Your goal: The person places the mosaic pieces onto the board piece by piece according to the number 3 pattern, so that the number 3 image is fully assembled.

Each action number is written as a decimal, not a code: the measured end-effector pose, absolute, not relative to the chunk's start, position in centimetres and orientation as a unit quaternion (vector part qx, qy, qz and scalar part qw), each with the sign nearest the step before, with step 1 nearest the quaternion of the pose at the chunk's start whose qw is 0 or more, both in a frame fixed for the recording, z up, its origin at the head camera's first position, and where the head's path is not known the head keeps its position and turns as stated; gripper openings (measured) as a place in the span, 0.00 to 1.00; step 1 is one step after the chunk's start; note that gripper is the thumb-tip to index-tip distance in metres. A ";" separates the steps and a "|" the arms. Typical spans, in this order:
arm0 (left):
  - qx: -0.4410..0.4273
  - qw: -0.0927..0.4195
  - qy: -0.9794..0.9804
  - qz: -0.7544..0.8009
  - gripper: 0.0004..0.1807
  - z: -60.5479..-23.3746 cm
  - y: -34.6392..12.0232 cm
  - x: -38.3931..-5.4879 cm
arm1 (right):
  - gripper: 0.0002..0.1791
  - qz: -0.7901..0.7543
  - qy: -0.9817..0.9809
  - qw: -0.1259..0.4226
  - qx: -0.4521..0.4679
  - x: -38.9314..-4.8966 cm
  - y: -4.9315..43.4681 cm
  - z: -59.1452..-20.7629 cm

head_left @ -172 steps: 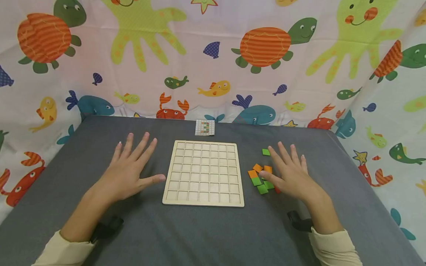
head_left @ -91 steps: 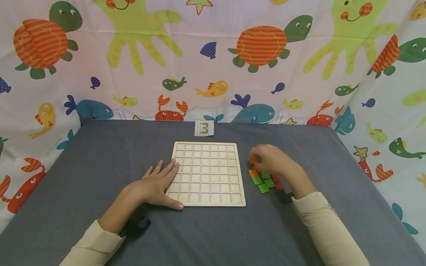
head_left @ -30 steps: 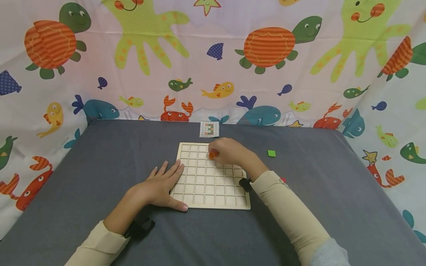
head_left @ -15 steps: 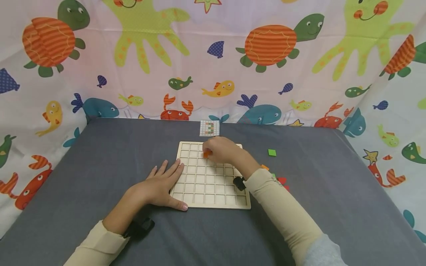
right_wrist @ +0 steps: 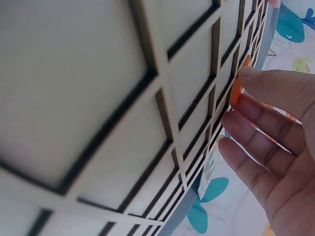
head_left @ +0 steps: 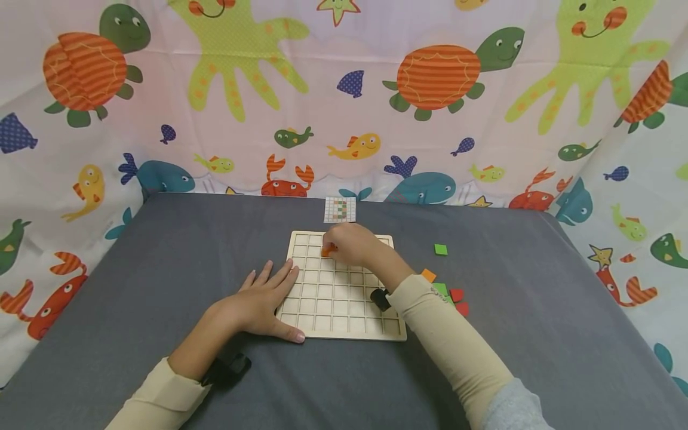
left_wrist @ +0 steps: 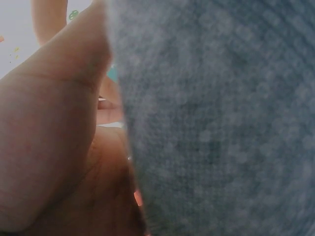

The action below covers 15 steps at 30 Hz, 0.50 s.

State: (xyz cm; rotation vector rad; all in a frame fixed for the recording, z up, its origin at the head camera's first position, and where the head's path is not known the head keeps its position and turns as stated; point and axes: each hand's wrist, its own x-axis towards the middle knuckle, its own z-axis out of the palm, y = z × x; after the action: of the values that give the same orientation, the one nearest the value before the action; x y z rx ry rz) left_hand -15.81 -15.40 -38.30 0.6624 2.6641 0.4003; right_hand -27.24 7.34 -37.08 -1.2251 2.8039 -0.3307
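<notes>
A pale wooden grid board (head_left: 333, 334) lies on the grey cloth. My left hand (head_left: 257, 306) rests along its left edge with fingers spread, the thumb at the lower left corner. Over the board's upper rows, my right hand (head_left: 352, 243) pinches an orange square tile (head_left: 325, 251) between thumb and fingers. In the right wrist view the orange tile (right_wrist: 237, 89) stands at the grid slats, under the thumb and index finger of the right hand (right_wrist: 275, 123). The left wrist view is mostly blocked by grey cloth, with part of the left hand (left_wrist: 54, 132) showing.
A small pattern card (head_left: 340, 210) with coloured squares lies behind the board. Right of the board are an orange tile (head_left: 428, 275), green tiles (head_left: 440, 288) and red tiles (head_left: 456, 295), some hidden by the right sleeve. A lone green tile (head_left: 441, 249) lies farther back.
From open above the table, my left hand came down onto the board's edge. My right hand picked an orange tile from the pile, carried it over the board, then shifted slightly left.
</notes>
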 end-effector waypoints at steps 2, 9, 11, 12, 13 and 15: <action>0.236 0.182 0.944 0.141 0.72 -38.3 -15.4 -15.9 | 0.05 -0.109 0.912 0.030 -0.394 -27.2 7.4 -37.1; 0.237 0.184 0.944 0.140 0.72 -38.3 -15.3 -15.9 | 0.05 -0.115 0.912 0.024 -0.392 -27.1 7.4 -37.3; 0.236 0.184 0.944 0.139 0.72 -38.3 -15.3 -15.9 | 0.04 -0.112 0.914 0.021 -0.390 -26.8 7.3 -37.4; 0.235 0.183 0.944 0.138 0.72 -38.3 -15.3 -15.8 | 0.04 -0.108 0.916 0.021 -0.386 -26.6 7.2 -37.3; 0.235 0.183 0.945 0.138 0.72 -38.3 -15.3 -15.8 | 0.03 -0.101 0.919 0.022 -0.381 -26.2 7.1 -37.2; 0.234 0.183 0.945 0.138 0.72 -38.3 -15.3 -15.8 | 0.04 -0.077 0.928 0.028 -0.363 -25.2 6.8 -37.1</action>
State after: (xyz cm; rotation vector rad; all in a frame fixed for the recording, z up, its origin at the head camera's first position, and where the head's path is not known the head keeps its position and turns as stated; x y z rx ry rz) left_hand -15.85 -15.28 -38.30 0.6604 2.6662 0.3891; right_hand -25.25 6.84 -37.09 -1.1189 2.8650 -0.2362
